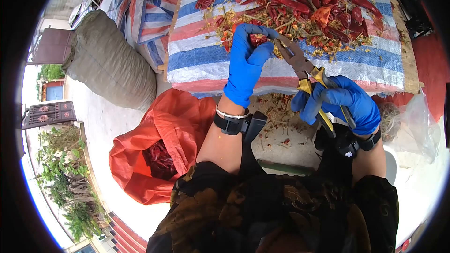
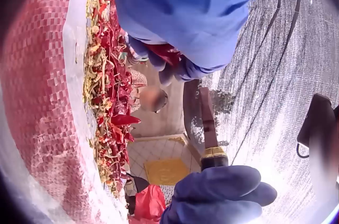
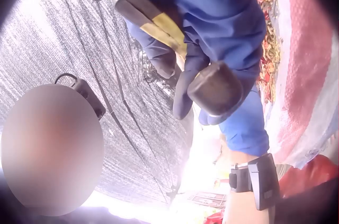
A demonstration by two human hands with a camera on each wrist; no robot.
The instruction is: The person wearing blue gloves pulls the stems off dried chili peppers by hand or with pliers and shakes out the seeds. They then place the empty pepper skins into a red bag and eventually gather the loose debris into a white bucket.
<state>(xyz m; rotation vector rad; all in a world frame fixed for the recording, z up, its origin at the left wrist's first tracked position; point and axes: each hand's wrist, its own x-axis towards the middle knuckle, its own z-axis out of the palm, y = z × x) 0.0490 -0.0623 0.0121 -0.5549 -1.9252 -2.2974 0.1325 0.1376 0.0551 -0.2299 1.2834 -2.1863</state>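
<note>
In the head view, the blue-gloved left hand (image 1: 248, 63) pinches a red dried chili (image 1: 257, 39) above the near edge of the chili pile (image 1: 314, 4). The gloved right hand (image 1: 344, 103) grips yellow-and-black pliers (image 1: 304, 84), whose jaws point up and left, close beside the chili. The left wrist view has the chili (image 2: 168, 53) between the left hand's fingers (image 2: 188, 68), with the pliers (image 2: 209, 123) upright in the right hand (image 2: 217, 195). In the right wrist view, the plier handles (image 3: 159, 25) stick out of the right hand (image 3: 212, 28); the jaws are hidden there.
A striped woven sheet (image 1: 286, 72) lies under the chilies. An open red bag (image 1: 140, 159) holding dried chilies stands at the lower left, near a stuffed beige sack (image 1: 110, 61). A clear plastic bag (image 1: 417, 126) is at the right. Plant scraps (image 1: 281, 117) litter the ground.
</note>
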